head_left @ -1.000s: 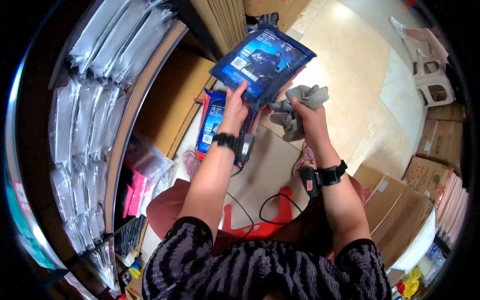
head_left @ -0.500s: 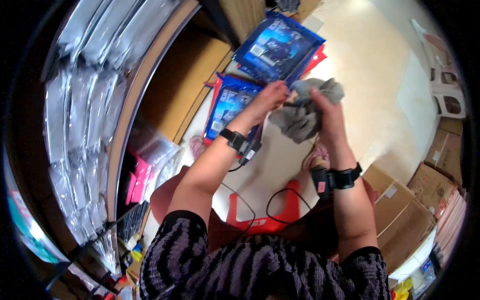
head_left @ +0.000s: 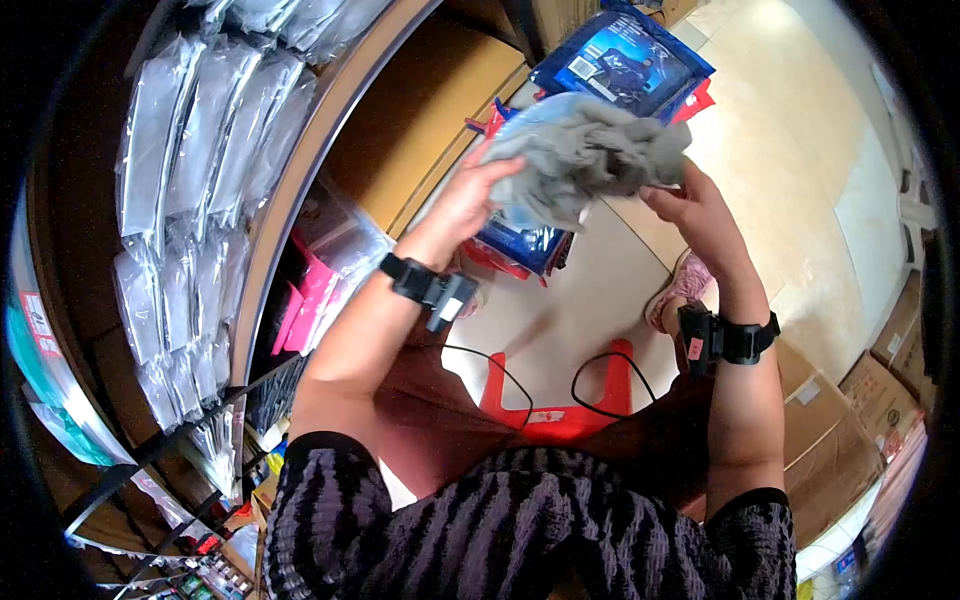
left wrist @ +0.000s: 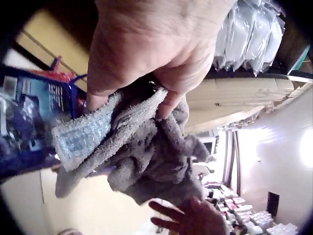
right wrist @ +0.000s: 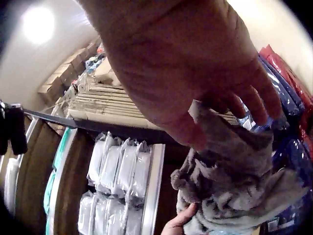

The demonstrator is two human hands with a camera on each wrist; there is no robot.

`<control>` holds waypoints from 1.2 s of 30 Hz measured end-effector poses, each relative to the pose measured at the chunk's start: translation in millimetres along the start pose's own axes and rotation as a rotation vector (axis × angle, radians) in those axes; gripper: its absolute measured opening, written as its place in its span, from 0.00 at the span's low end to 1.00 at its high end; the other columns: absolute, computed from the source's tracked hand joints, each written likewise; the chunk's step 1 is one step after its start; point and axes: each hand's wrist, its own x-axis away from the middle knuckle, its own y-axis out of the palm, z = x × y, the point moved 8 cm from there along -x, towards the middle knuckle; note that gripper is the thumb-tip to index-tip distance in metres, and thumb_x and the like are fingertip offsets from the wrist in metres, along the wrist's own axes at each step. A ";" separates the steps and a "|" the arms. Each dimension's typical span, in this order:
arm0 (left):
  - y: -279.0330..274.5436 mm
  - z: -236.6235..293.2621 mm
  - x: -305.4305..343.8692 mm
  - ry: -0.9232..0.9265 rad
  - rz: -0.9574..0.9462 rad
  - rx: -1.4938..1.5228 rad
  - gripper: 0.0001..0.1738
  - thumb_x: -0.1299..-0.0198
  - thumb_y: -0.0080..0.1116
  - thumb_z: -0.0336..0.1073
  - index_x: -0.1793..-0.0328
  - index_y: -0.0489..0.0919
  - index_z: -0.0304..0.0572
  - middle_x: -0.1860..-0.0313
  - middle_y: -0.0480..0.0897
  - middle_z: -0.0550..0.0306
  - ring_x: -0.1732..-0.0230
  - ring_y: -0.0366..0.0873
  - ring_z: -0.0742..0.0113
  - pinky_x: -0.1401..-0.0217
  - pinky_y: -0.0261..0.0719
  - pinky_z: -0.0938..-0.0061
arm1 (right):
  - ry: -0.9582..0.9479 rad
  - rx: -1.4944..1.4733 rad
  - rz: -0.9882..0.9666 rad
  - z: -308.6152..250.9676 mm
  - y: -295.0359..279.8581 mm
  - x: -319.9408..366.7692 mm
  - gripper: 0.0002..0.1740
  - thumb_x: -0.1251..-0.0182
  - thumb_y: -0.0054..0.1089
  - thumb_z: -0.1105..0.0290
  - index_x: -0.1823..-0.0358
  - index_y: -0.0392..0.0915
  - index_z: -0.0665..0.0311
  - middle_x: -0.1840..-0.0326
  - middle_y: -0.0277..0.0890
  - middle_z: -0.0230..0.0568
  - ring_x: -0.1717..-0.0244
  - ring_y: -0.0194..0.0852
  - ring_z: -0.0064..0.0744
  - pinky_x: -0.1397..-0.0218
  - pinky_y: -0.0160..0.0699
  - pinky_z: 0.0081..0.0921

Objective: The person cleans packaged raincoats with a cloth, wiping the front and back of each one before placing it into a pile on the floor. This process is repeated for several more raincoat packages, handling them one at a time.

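A crumpled grey towel (head_left: 600,150) with a light blue patch hangs between the two hands in the head view. My left hand (head_left: 465,200) pinches its left edge between thumb and fingers; the left wrist view shows the blue patch (left wrist: 85,137) beside those fingers. At the towel's other end is my right hand (head_left: 712,225), with its fingers spread at the edge in the left wrist view. Behind the towel lies a dark blue printed packet (head_left: 640,65). Another blue packet (head_left: 520,245) shows below the towel, partly hidden by it.
Shelves at the left hold rows of clear-wrapped grey packs (head_left: 165,130). A pink item in plastic (head_left: 312,285) sits on the lower shelf. A red stool (head_left: 555,415) stands between the legs, with a black cable across it. Cardboard boxes (head_left: 830,450) stand at the right.
The left hand has left the blue packet and taken hold of the towel's left side. The towel has spread wider and moved over the lower packet. The right hand's hold has loosened.
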 end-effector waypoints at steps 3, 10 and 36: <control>-84.0 11.1 -4.0 0.076 0.299 -0.128 0.19 0.42 0.58 0.32 0.43 0.73 0.43 0.51 0.80 0.59 0.51 0.78 0.66 0.44 0.76 0.69 | -0.050 0.153 0.056 -11.0 4.3 12.7 0.27 0.38 0.60 0.64 0.40 0.67 0.68 0.43 0.72 0.48 0.48 0.74 0.37 0.46 0.74 0.30; -232.9 49.3 3.7 0.148 0.682 -0.071 0.17 0.39 0.54 0.38 0.45 0.76 0.41 0.50 0.79 0.53 0.53 0.77 0.65 0.51 0.75 0.68 | -0.091 0.009 -0.015 -53.0 8.6 40.7 0.19 0.36 0.55 0.72 0.43 0.70 0.68 0.47 0.75 0.44 0.49 0.74 0.31 0.44 0.71 0.26; -498.1 -60.0 -99.4 0.266 1.028 -0.005 0.34 0.36 0.44 0.54 0.29 0.61 0.41 0.29 0.60 0.46 0.30 0.58 0.46 0.29 0.54 0.57 | 0.537 0.133 0.088 56.7 -55.8 -12.9 0.22 0.39 0.54 0.75 0.42 0.67 0.71 0.49 0.73 0.48 0.49 0.72 0.37 0.43 0.69 0.29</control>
